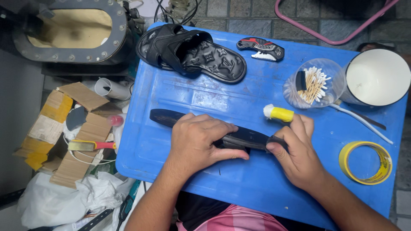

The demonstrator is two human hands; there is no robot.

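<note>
**Two hands pressing a dark strap on a blue tabletop**

On the blue plastic tabletop [180,171], near its front edge, a long, dark, flat strap [250,137] lies slantwise, running from upper left to lower right. Left hand [199,143]: laid palm down over the middle of the strap, fingers extended and close together, thumb stretched along the strap's lower edge; it presses rather than grips. Right hand [297,156]: curled at the strap's right end, thumb and forefinger pinching that end, the remaining fingers loosely bent. The strap's left end [160,116] projects free beyond the left hand and rests flat on the surface.

Just above the right hand's fingertips lies a small yellow tube with a white cap [278,113], touching or nearly touching them; which cannot be told. Farther back stand a clear plastic cup of cotton swabs [314,83] and, beside it on the right, a white-lined round container [376,77]. A thin white stick [364,122] lies below these two. A roll of yellow tape [366,162] sits flat near the right edge, well apart from the hands. At the back of the surface rest a black embossed sandal [192,53] and a folding knife with a red and black handle [262,48].

Left of the tabletop, on the floor, are torn cardboard [70,128], a small brush with a red handle [92,146] and crumpled white plastic bags [64,199].
</note>
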